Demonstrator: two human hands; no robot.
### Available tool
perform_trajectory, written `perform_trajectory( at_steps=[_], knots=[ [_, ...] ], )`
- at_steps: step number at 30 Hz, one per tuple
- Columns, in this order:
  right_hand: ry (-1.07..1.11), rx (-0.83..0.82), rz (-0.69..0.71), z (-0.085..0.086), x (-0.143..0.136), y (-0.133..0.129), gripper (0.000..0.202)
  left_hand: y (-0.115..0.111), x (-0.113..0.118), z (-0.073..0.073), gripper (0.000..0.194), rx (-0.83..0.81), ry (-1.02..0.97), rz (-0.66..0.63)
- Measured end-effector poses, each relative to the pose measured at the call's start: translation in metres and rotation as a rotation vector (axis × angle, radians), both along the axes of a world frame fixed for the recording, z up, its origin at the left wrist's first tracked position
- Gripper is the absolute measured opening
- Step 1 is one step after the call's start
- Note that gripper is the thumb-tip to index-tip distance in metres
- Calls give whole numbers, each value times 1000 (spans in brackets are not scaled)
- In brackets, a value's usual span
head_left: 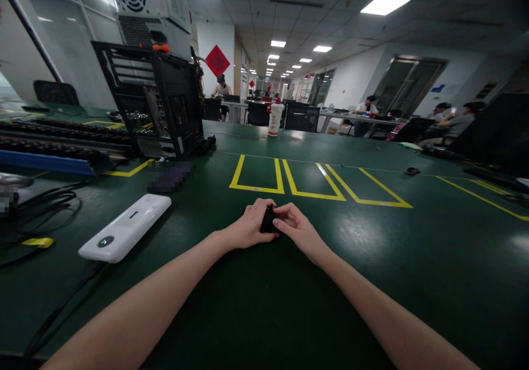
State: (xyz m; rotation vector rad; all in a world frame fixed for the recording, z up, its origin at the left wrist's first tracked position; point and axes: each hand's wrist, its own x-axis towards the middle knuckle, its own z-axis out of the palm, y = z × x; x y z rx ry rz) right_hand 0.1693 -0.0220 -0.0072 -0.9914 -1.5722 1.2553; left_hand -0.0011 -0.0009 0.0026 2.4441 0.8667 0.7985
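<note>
In the middle of the head view, my left hand (253,226) is closed around a small black object (268,221), its fingers wrapped over the far and left sides. From the right, my right hand (295,226) reaches the same object, with thumb and fingertips pinched at its right side. The object's kind cannot be made out, since my fingers cover most of it. Both hands are low over the green tabletop (264,304), just in front of the yellow tape outlines (264,189).
To the left lie a white power bank (128,229) with a black cable (61,304) and a dark phone-like slab (170,177). Behind them stands a black computer case (165,100). A white and red bottle (275,119) is at the far edge. Several people sit at distant desks.
</note>
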Motion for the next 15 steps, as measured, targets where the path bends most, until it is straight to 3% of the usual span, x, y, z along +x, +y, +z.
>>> perform_trajectory(
  at_steps=[5,10,15],
  knots=[
    [-41,-19,-19,0,1,1,28,0,1,-2,56,26,-2,16],
    [25,-20,71,2,1,-2,25,0,0,-3,53,10,-8,14],
    [12,1,21,2,1,-1,19,-1,0,0,55,-8,-5,0]
  ],
)
